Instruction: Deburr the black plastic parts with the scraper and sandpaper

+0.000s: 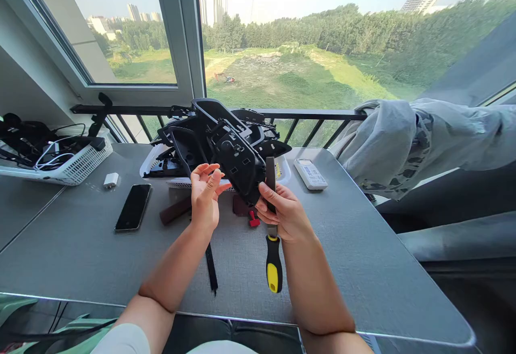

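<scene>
In my right hand (284, 211) is a flat file (271, 174) with a black and yellow handle pointing down toward me. The same hand pinches the lower end of a black molded plastic part (237, 163), which tilts up and to the left over the basket. My left hand (205, 195) is open beside the part, palm up with fingers apart, and holds nothing. Whether its fingertips touch the part I cannot tell. Behind both hands, a white basket (285, 173) is heaped with black plastic parts (185, 147).
On the grey table (330, 268) lie a phone (133, 207), a white charger (111, 180), a dark brown bar (175, 211), a black strip (210, 271), a small red piece (253, 219) and a white calculator (310, 174). A cable basket (86, 160) stands left. Grey cloth (387, 144) hangs right.
</scene>
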`<state>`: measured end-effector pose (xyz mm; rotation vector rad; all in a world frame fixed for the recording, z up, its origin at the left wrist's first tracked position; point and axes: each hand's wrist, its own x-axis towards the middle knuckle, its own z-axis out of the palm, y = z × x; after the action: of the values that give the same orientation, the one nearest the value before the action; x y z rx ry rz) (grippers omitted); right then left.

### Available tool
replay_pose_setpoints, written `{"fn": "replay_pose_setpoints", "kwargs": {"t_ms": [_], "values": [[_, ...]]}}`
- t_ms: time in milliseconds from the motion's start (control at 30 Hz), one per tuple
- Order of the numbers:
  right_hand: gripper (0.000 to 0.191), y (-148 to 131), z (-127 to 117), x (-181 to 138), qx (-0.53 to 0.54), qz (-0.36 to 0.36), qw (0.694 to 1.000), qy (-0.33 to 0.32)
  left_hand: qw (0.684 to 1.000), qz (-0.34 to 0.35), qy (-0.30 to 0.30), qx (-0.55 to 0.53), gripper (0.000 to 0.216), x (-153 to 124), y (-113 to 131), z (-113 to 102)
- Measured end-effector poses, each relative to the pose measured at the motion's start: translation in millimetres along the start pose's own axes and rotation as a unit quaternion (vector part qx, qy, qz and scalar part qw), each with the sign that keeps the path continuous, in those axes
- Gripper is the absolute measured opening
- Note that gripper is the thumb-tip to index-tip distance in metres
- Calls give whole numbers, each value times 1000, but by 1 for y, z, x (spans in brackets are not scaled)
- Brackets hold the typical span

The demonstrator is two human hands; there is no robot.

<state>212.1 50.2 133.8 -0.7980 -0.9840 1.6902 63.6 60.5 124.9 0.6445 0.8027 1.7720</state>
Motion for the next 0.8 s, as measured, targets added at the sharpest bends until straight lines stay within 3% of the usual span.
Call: {"fn": "replay_pose_setpoints", "kwargs": {"t_ms": [67,167,300,533,667,800], "values": [[48,3,0,0,-31,1,999,-12,997,-69,-28,-14,58,0,2,1],[49,9,0,3,-92,-6,995,-29,993,-100,-52,-31,46,-2,3,3],[51,16,1,9,-192,-64,979,-25,998,-50,8,-36,35,-4,0,7],[63,16,-3,-1,-283,-126,949,62,998,33,44,15,45,-2,-9,5],[48,13,8,-18,-381,-170,906,73,997,59,35,38,48,-3,-15,4],[29,13,22,-26,-515,-198,830,77,994,83,32,64,44,-4,-20,2]]}}
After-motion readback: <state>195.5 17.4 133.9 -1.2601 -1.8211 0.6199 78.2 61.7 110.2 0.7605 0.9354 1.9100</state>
